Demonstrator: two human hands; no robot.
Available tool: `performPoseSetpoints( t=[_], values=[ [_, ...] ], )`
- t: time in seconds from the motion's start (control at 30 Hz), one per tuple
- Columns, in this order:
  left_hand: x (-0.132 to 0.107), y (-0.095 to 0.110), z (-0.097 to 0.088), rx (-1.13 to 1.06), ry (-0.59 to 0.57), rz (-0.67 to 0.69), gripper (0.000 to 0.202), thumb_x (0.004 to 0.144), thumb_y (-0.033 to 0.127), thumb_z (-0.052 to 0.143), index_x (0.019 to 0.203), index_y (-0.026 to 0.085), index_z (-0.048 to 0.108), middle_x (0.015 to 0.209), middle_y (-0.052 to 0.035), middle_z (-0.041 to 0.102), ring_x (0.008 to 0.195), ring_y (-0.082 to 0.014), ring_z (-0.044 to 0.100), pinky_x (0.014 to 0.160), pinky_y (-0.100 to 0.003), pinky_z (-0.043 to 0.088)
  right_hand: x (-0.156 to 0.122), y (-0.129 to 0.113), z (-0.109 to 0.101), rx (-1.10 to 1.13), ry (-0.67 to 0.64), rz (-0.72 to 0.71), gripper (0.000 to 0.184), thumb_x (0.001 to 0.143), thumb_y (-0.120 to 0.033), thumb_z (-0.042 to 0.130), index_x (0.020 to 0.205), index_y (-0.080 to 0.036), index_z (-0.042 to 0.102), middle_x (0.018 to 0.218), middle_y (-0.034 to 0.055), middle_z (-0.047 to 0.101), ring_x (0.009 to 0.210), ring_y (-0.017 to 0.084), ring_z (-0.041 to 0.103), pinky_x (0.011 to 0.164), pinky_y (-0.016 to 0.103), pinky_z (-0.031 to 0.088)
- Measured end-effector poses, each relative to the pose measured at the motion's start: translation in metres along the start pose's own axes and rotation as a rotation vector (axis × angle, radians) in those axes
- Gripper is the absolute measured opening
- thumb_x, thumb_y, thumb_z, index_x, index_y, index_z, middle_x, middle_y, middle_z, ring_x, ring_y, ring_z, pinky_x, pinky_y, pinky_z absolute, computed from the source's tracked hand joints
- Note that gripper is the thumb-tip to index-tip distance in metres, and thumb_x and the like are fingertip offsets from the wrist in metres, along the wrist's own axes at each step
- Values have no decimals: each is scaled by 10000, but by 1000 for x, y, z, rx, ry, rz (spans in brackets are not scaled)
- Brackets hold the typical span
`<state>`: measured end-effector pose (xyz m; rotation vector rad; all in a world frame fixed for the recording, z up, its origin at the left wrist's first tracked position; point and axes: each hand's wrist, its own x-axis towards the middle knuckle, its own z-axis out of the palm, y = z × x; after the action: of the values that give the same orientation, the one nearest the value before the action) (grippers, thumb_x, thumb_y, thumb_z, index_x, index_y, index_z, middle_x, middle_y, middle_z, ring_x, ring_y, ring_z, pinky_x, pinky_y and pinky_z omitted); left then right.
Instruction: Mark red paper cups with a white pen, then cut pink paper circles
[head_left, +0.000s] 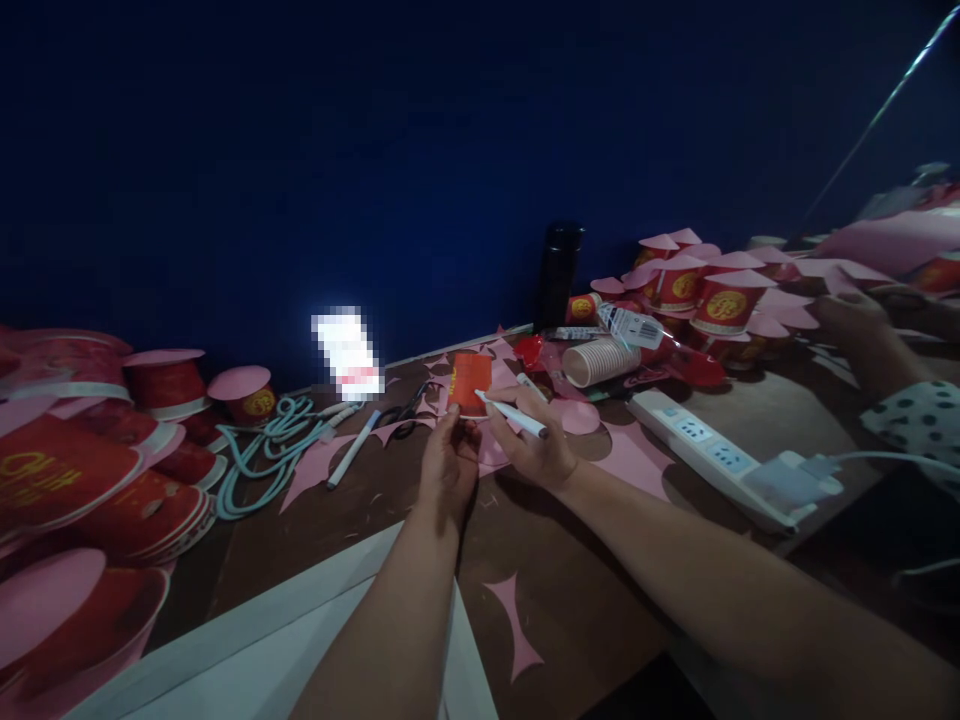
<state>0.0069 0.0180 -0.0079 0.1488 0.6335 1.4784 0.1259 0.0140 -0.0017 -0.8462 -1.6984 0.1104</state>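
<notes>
In the middle of the head view, my left hand (452, 455) grips a red paper cup (472, 382) near its lower rim, the cup upside down. My right hand (536, 440) is closed around a white marker pen (517, 415) with a dark end. The pen's tip is at the right side of the cup; whether it touches cannot be made out. A second white pen (352, 452) lies left of my hands, beside black-handled scissors (405, 412). Pink paper scraps (626, 455) are spread around and under both hands.
Red cups with pink paper discs (724, 300) are heaped at right, more cups (67, 480) at left. A white power strip (712, 455), coiled cable (274, 455), black bottle (559, 275) and stack of paper cups (600, 362) stand around. A co-worker's hand (855, 325) is far right.
</notes>
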Motion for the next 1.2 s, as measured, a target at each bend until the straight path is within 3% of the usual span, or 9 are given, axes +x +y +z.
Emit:
performPoseSetpoints(
  t=[0.23,0.5,1.2],
  values=[
    [1,2,-2,0,-4,-11,20,797,129,593,805,123,611,648,7,631,516,-46,552,535,-153,457,1,-1,0,15,12,-5,165,839,-195,556,999,-210,593,953,65,655,902,177,625,827,339,505],
    [2,6,-4,-56,5,-35,12,787,148,601,775,146,598,609,18,604,506,-49,546,504,-147,451,4,-5,-2,43,97,96,123,860,-238,544,960,-202,605,873,50,666,810,164,631,747,317,512],
    [2,4,-4,-30,1,-41,39,799,142,584,762,130,588,590,12,594,505,-53,551,507,-148,455,0,-1,-1,17,0,11,148,830,-183,564,975,-202,587,958,69,658,908,177,625,843,341,505]
  ],
)
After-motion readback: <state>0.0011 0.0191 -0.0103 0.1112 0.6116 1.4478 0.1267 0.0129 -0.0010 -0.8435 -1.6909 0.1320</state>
